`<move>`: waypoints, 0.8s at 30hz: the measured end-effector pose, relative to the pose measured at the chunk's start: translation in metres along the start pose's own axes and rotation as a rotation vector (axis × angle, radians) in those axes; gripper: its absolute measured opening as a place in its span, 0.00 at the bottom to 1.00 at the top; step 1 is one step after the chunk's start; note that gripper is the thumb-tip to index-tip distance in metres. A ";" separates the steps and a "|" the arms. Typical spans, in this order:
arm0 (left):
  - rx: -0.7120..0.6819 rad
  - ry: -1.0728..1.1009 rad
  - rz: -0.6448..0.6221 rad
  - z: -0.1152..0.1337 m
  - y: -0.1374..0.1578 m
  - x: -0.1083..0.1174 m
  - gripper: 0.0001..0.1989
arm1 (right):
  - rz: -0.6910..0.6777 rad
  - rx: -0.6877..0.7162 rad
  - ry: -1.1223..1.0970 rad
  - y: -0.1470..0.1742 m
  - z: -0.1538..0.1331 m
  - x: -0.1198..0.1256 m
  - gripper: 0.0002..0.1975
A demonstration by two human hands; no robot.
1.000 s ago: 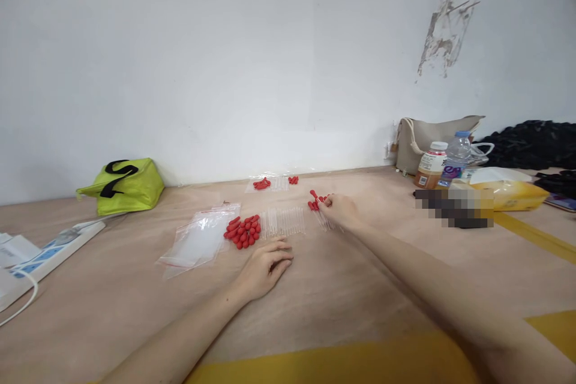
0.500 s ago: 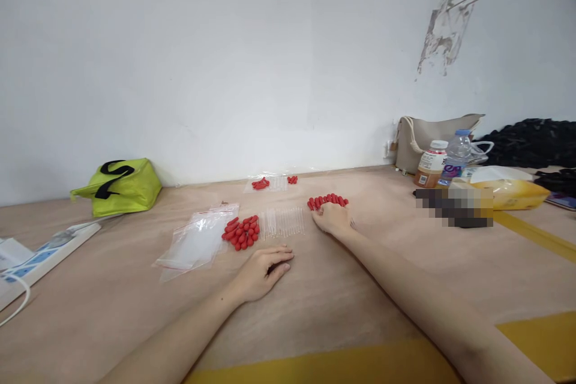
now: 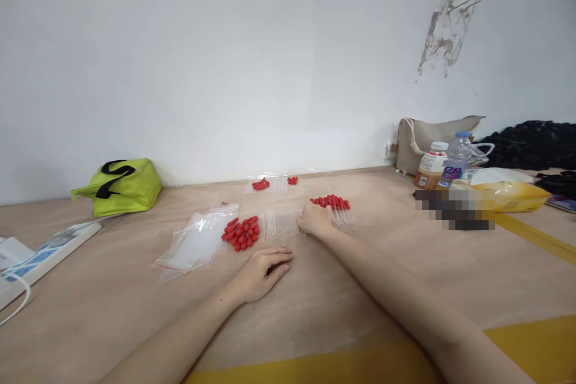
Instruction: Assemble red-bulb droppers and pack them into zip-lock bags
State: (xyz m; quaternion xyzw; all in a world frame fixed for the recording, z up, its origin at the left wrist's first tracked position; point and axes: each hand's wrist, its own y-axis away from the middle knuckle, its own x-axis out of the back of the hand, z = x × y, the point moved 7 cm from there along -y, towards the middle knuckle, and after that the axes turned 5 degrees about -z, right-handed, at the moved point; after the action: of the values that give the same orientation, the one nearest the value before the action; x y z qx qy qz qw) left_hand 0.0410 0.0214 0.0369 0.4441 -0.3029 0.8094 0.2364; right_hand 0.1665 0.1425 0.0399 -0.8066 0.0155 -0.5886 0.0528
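Your left hand lies loosely curled, apparently empty, while your right hand (curled, its hold hidden) meets clear sticks, presumably aligned for picking singly.

Far left we've got a lime-green bag with a black strap, near the wall. Nearer us, a white power strip with blue sockets, white cable looping at its near end. Right side: grey bag against the wall, two bottles in front, one white-capped, one blue-capped. Then a yellow-and-white packet, a pixelated dark item, a black heap. We see yellow tape on the table covering. Wall's peeling upper right.
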 end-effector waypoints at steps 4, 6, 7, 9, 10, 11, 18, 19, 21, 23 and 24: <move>0.008 -0.007 0.004 0.002 0.002 -0.004 0.14 | -0.030 -0.055 -0.034 -0.008 0.003 -0.003 0.13; 0.038 -0.049 0.097 -0.002 0.003 0.004 0.12 | -0.038 -0.064 -0.058 -0.009 0.004 -0.004 0.13; 0.075 -0.088 0.170 -0.006 0.003 0.013 0.11 | -0.038 -0.064 -0.071 -0.009 0.005 -0.004 0.13; 0.225 -0.186 0.320 -0.024 0.006 0.038 0.10 | -0.029 -0.056 -0.101 -0.008 0.006 -0.002 0.12; 0.328 -0.229 0.366 -0.038 0.007 0.053 0.11 | -0.023 -0.048 -0.115 -0.007 0.008 0.000 0.12; 0.472 -0.267 0.383 -0.055 0.009 0.068 0.11 | -0.013 -0.036 -0.134 -0.005 0.010 0.002 0.12; 0.929 -0.293 0.230 -0.156 0.012 0.128 0.08 | 0.190 0.238 -0.334 0.026 0.039 0.023 0.15; 0.958 -0.287 0.202 -0.166 0.011 0.127 0.09 | 0.215 0.279 -0.329 0.032 0.043 0.024 0.15; 1.001 -0.277 0.152 -0.179 0.007 0.120 0.11 | 0.264 0.350 -0.310 0.044 0.050 0.025 0.15; 1.024 -0.272 0.117 -0.187 0.003 0.113 0.11 | 0.313 0.395 -0.304 0.052 0.055 0.025 0.15; 1.029 -0.272 0.109 -0.188 0.000 0.111 0.11 | 0.328 0.409 -0.309 0.054 0.056 0.024 0.15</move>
State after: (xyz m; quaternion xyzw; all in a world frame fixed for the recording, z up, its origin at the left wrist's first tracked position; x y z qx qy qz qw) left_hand -0.1226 0.1657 0.0533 0.5870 0.0827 0.7997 -0.0956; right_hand 0.2297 0.0900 0.0403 -0.8460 0.0183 -0.4333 0.3103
